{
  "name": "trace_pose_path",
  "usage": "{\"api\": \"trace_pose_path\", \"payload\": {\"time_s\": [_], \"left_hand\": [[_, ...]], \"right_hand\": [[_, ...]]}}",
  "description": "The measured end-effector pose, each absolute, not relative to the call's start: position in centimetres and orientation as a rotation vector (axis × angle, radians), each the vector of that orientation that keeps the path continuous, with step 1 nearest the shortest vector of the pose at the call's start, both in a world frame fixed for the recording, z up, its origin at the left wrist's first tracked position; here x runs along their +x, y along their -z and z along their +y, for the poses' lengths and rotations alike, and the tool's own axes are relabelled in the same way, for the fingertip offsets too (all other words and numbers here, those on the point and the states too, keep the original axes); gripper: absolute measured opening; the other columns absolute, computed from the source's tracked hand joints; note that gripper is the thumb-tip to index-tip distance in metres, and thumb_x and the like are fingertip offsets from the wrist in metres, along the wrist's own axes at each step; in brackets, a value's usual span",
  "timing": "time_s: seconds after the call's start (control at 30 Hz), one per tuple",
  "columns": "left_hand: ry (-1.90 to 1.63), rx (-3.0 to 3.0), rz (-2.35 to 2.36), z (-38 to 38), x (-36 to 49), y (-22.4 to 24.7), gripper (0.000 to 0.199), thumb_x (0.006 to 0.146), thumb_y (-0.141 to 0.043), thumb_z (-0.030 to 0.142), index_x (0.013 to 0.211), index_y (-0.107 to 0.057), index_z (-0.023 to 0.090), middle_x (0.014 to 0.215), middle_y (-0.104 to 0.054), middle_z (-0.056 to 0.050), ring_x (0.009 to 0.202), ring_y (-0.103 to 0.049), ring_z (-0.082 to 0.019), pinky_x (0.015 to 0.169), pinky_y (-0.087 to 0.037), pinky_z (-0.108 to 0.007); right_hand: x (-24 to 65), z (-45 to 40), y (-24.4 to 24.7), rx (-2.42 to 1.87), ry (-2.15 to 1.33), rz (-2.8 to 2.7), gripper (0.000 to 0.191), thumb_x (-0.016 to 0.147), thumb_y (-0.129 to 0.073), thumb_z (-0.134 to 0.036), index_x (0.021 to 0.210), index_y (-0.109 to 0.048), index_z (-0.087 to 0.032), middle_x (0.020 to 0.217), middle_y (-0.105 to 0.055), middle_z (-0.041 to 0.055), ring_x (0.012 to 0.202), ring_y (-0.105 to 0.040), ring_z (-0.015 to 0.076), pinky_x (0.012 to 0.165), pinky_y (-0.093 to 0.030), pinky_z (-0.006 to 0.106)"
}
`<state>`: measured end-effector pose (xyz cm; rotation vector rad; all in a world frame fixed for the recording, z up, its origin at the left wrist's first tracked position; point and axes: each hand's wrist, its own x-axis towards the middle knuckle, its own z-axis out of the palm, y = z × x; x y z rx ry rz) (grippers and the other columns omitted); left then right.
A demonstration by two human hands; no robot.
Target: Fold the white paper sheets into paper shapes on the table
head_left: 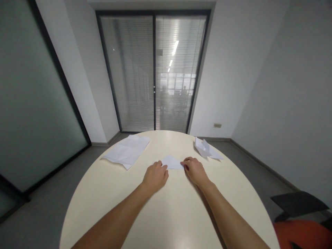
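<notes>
A small white folded paper [171, 162] lies on the table in front of me, its top edges sloping to a blunt peak and its lower edge straight. At its left end, my left hand [156, 175] is closed with curled fingers on the paper, covering that corner. My right hand [195, 168] pinches the right corner between thumb and fingers. The fingertips and the paper's underside are partly hidden.
The round cream table [168, 214] carries a creased white sheet [128, 150] at the far left. A folded paper shape [206, 148] stands near the right edge. A chair with a red seat [302, 233] is at the lower right.
</notes>
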<state>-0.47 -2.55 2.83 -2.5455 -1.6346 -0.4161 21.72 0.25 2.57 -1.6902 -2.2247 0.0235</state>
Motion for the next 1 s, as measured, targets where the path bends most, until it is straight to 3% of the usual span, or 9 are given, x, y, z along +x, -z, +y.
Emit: {"api": "trace_pose_path", "payload": {"time_s": [0.13, 0.3, 0.5, 0.63, 0.9, 1.0], "left_hand": [[0.422, -2.544, -1.666, -3.0, -0.1, -2.4, 0.031, 0.098, -0.043, 0.038, 0.113, -0.064, 0.021, 0.114, -0.060, -0.012, 0.109, -0.056, -0.027, 0.085, -0.051, -0.037], [0.428, -2.583, -1.626, -3.1, -0.2, -2.4, 0.032, 0.097, -0.044, 0.034, 0.121, -0.061, 0.022, 0.122, -0.061, -0.012, 0.115, -0.052, -0.028, 0.088, -0.051, -0.038], [0.468, -2.591, -1.630, -3.0, -0.3, -2.0, 0.040, 0.096, -0.047, 0.030, 0.134, -0.056, 0.024, 0.128, -0.060, -0.011, 0.121, -0.050, -0.028, 0.098, -0.047, -0.040], [0.487, -2.585, -1.611, -2.9, -0.3, -1.8, 0.038, 0.095, -0.049, 0.031, 0.130, -0.059, 0.021, 0.128, -0.060, -0.013, 0.121, -0.050, -0.028, 0.101, -0.044, -0.041], [0.502, -2.594, -1.580, -3.0, -0.4, -1.9, 0.042, 0.093, -0.050, 0.033, 0.132, -0.059, 0.021, 0.134, -0.058, -0.013, 0.122, -0.050, -0.029, 0.107, -0.038, -0.047], [0.532, -2.613, -1.533, -2.8, -0.7, -1.6, 0.043, 0.092, -0.050, 0.030, 0.133, -0.058, 0.019, 0.135, -0.057, -0.014, 0.125, -0.050, -0.028, 0.111, -0.036, -0.045]], "right_hand": [[20.5, -0.5, -3.6, -1.755, 0.146, -2.202, 0.028, 0.090, -0.052, -0.016, 0.100, -0.078, -0.022, 0.137, -0.059, 0.0113, 0.123, -0.050, 0.0332, 0.101, -0.040, 0.046], [18.6, -1.4, -3.1, -1.303, -0.180, -2.395, 0.042, 0.102, -0.037, -0.029, 0.135, -0.061, -0.020, 0.141, -0.058, 0.0100, 0.130, -0.051, 0.0229, 0.112, -0.036, 0.037], [17.7, -1.6, -1.3, -1.412, -0.411, -2.492, 0.067, 0.104, -0.023, -0.054, 0.156, -0.031, -0.012, 0.161, -0.029, 0.0116, 0.150, -0.023, 0.0287, 0.122, -0.020, 0.047], [18.3, -1.3, -1.0, -1.561, -0.332, -2.475, 0.070, 0.103, -0.023, -0.055, 0.155, -0.031, -0.010, 0.163, -0.023, 0.0127, 0.152, -0.014, 0.0322, 0.122, -0.018, 0.049], [18.7, -1.2, -1.3, -1.716, -0.215, -2.380, 0.066, 0.103, -0.028, -0.052, 0.153, -0.037, -0.009, 0.160, -0.027, 0.0198, 0.150, -0.020, 0.0356, 0.119, -0.021, 0.052], [18.6, -1.3, -1.7, -1.656, -0.214, -2.379, 0.063, 0.103, -0.029, -0.051, 0.152, -0.040, -0.014, 0.161, -0.027, 0.0174, 0.151, -0.017, 0.0342, 0.120, -0.017, 0.055]]}}
